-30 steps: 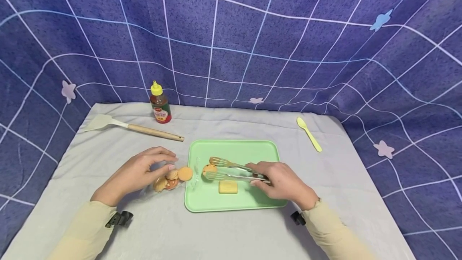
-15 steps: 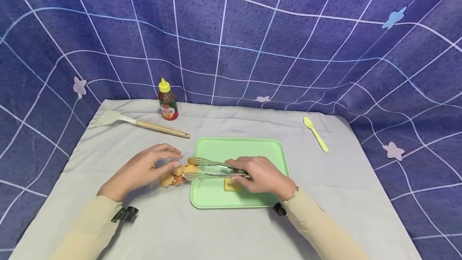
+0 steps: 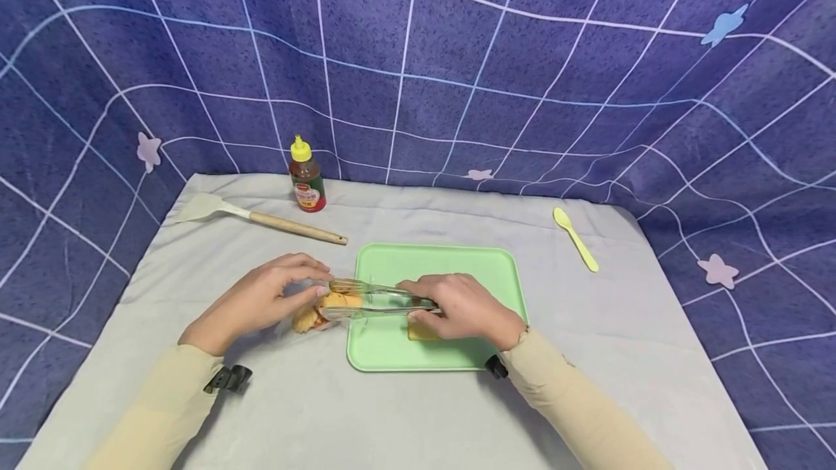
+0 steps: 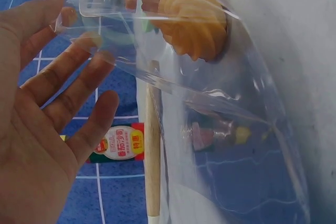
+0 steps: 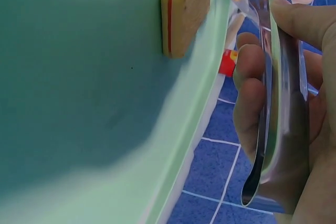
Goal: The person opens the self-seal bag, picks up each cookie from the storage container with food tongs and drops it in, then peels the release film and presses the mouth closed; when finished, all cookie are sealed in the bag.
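Observation:
In the head view my left hand (image 3: 261, 303) is left of the green tray (image 3: 457, 363). Thumb and forefinger pinch the edge of a clear bag (image 4: 226, 95) in the left wrist view, the other fingers spread; a swirled cookie (image 4: 194, 22) lies inside. My right hand (image 3: 470, 310) grips metal tongs (image 3: 385, 312), which reach left over the tray's edge. Between their tips is a round cookie (image 3: 344, 299), at the bag's mouth beside other cookies (image 3: 303, 321). A rectangular sandwich cookie (image 5: 189, 14) lies on the tray, partly hidden by the right hand in the head view.
Behind the left hand lies a spatula (image 3: 287, 225) with a wooden handle. A sauce bottle (image 3: 308, 183) with a yellow cap stands at the back left. Right of the tray is a yellow spoon (image 3: 576, 239). A blue gridded cloth (image 3: 366, 56) surrounds the table.
My right hand has moved left with the tongs, carrying the round cookie from over the tray to the bag's mouth. The left hand has stayed by the bag. The head view has shifted slightly.

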### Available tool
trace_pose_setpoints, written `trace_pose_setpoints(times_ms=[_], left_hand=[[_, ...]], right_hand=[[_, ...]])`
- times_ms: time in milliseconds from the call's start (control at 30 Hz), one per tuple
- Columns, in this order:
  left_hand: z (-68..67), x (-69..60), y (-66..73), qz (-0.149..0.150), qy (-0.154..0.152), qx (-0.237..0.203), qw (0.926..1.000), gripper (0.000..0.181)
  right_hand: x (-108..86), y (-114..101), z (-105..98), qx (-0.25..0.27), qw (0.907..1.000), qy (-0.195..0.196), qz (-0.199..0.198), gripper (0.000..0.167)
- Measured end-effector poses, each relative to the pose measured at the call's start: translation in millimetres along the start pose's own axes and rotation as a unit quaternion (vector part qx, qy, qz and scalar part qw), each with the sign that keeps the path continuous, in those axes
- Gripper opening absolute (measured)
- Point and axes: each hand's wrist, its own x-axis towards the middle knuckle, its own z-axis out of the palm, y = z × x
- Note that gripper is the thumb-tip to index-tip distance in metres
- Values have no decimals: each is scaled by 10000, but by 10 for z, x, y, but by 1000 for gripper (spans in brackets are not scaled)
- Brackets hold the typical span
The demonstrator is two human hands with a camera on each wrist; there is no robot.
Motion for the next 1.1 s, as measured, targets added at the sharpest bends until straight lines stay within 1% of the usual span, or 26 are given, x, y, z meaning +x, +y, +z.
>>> trace_pose_setpoints(times_ms=[133, 300, 467, 567, 667, 767, 933, 1100], left_hand=[[3, 17, -6, -12, -18, -20, 10000, 23], [-3, 10, -6, -120, -7, -1, 9999, 21], [2, 9, -8, -97, -30, -26, 9999, 20], [11, 13, -1, -156, -86, -45, 9998, 20], [17, 10, -3, -195, -106, -52, 9997, 20], [21, 10, -9, -130, -96, -65, 9998, 21], [31, 24, -12, -23, -64, -61, 10000, 21], [40, 38, -7, -16, -58, -49, 10000, 20]], right_hand=[[-50, 6, -36, -64, 9999, 32, 94, 45], [-201, 6, -138, -120, 9997, 131, 156, 43], [-465, 53, -248, -160, 9993, 219, 273, 44], [-662, 103, -287, -226, 9987, 228, 385, 45], [-851, 148, -309, -232, 9986, 184, 445, 44], [-1009, 188, -311, -182, 9987, 73, 470, 45], [-1194, 228, -307, -108, 9983, -93, 567, 46], [-1303, 261, -313, -127, 9976, -124, 673, 46]])
